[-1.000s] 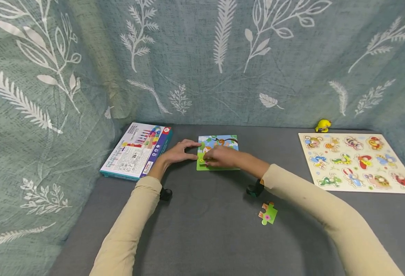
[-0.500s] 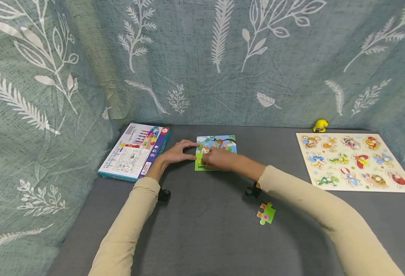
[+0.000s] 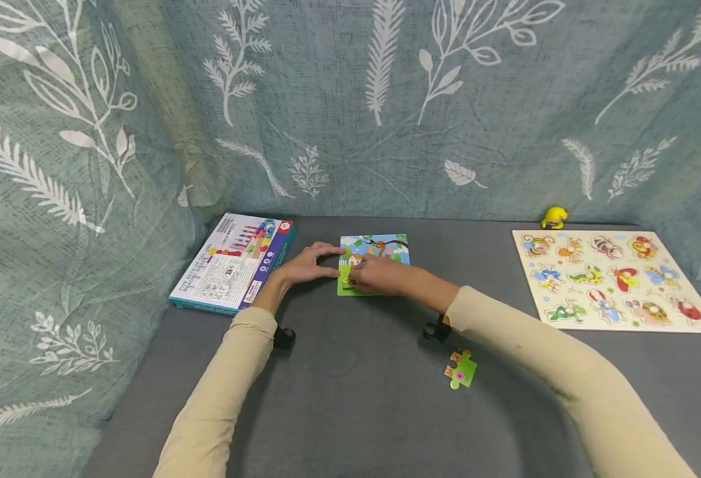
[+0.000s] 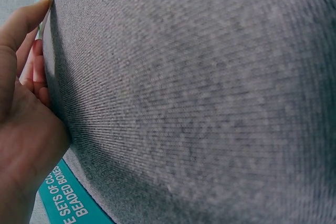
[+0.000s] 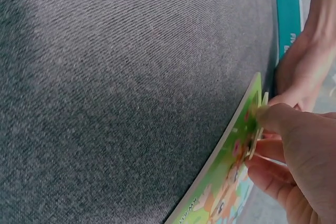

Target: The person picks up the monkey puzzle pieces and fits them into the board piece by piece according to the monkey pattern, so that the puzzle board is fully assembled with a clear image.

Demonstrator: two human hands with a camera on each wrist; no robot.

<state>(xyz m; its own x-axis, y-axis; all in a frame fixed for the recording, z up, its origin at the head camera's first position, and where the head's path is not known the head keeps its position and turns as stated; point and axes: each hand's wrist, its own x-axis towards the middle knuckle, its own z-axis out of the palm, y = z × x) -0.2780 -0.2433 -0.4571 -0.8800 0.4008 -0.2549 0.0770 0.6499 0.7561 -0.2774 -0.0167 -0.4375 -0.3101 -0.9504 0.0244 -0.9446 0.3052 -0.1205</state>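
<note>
A small picture puzzle board (image 3: 356, 241) with a green border lies ahead of me in the head view. My right hand (image 3: 380, 275) is over its lower part, covering much of the picture. Thumb and fingertips pinch a thin puzzle piece (image 5: 258, 135), seen nearly edge-on and slightly tilted above the board in the right wrist view. My left hand (image 3: 310, 264) is at the board's left side, its thumb and forefinger spread with the tips at the edge. Closer to me, a loose green puzzle piece (image 3: 461, 370) with a pink flower lies on the grey table.
A flat toy box (image 3: 231, 265) lies left of my left hand. At the right is a wooden insect puzzle board (image 3: 616, 282), with a yellow toy figure (image 3: 555, 218) behind it. A leaf-patterned curtain (image 3: 338, 166) hangs along the table's back.
My right hand has moved slightly left and down over the board with the pinched puzzle piece, then stayed nearly still. The left hand keeps its place at the edge. The head view shifted slightly.
</note>
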